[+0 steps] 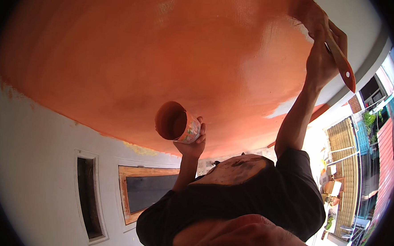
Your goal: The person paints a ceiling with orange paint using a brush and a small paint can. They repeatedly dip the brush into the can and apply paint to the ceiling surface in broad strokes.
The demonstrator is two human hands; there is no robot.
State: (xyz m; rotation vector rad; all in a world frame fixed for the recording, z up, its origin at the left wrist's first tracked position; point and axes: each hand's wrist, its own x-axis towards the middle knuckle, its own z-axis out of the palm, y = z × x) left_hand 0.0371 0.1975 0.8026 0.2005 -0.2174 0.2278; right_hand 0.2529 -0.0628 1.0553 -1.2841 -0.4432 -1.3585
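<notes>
A paint-smeared cup (191, 128) is held by my left hand (192, 147), its fingers wrapped round the side. The cup tilts with its mouth showing, and the inside is dark orange. My right hand (320, 62), raised at the upper right, grips a paintbrush (345, 70) by its flat handle, which has a hole near the end. The brush's head lies by the border between the broad orange-painted surface (164, 63) and a white band (367, 20); its bristles are hard to make out in shadow. Pale patches show through the orange near my right forearm.
At the lower left, a white wall (40, 137) has a narrow dark opening (89, 193) and a wood-framed window (151, 192). Beyond the edge on the right are bamboo blinds (341, 139), plants and a reddish corrugated roof (384, 155).
</notes>
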